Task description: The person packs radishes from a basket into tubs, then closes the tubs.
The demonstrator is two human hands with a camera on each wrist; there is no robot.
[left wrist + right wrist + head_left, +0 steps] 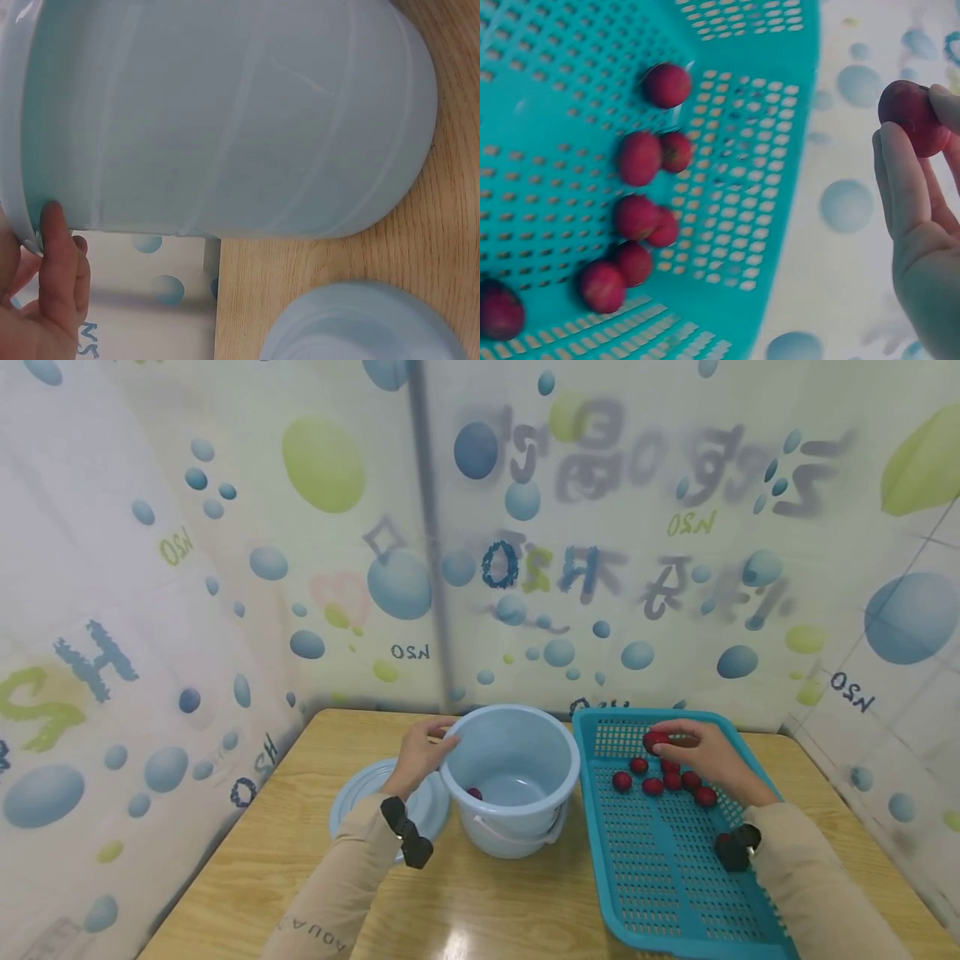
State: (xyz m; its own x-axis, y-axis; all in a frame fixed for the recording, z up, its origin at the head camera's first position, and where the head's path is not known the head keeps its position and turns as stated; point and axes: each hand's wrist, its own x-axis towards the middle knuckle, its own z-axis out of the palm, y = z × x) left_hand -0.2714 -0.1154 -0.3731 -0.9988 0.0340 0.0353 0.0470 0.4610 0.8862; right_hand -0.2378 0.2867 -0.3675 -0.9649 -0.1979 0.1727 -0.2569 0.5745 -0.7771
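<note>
My left hand (pixel 426 755) grips the rim of a light blue plastic bucket (pixel 510 814), thumb over the edge. In the left wrist view its fingers (pixel 58 262) lie against the bucket's outer wall below the rim. Inside the bucket one dark red plum (pixel 475 793) shows near the left wall. Between thumb and fingertips my right hand (pixel 705 750) pinches another plum (pixel 913 118), held above the far part of a teal plastic basket (pixel 600 860). Several plums (pixel 639 159) lie on the basket floor, mostly grouped toward its far end.
A round light blue lid (pixel 352 793) lies on the wooden table (pixel 262 860) left of the bucket, partly under my left forearm. The bucket's handle (pixel 517 837) hangs down in front. A patterned curtain (pixel 337 577) stands behind the table.
</note>
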